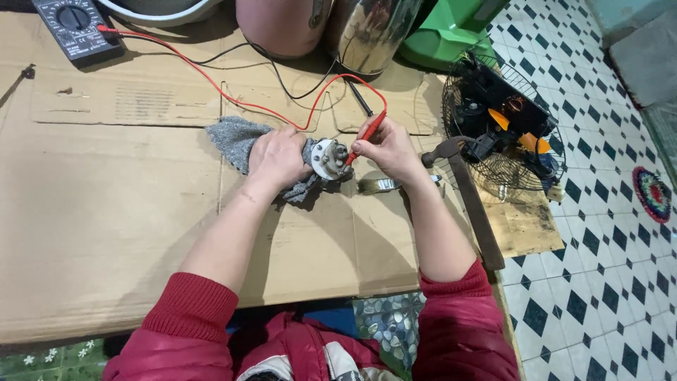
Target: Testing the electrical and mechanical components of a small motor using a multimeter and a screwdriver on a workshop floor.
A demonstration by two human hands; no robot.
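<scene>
At the far left of the cardboard-covered bench point(106, 212), a black meter point(74, 27) lies face up with its red lead point(233, 99) and black lead point(282, 77) running rightward toward the work. Judged from this layout, the measuring stage is under way: the meter is wired, the part is out and propped on a cloth, and one probe is applied; whether a reading has been taken cannot be told, since the display is too small to read.

The left hand point(278, 156) lies palm down, fingers curled over a grey cloth point(233, 140), its grip clamped on the cloth and pressing it against the small round motor point(328, 159) just to its right. The forearm runs straight back to a red sleeve.

The motor rests on the cloth at bench centre, its pale end plate facing up.

The right hand point(386, 149) holds the red probe point(365, 135) like a pen, grip closed on its shaft, tip touching the motor's end plate. The wrist is bent inward.

Further right lie a brush point(381, 185), a hammer point(465, 197) and a dismantled fan point(504, 120) on the tiled floor.
</scene>
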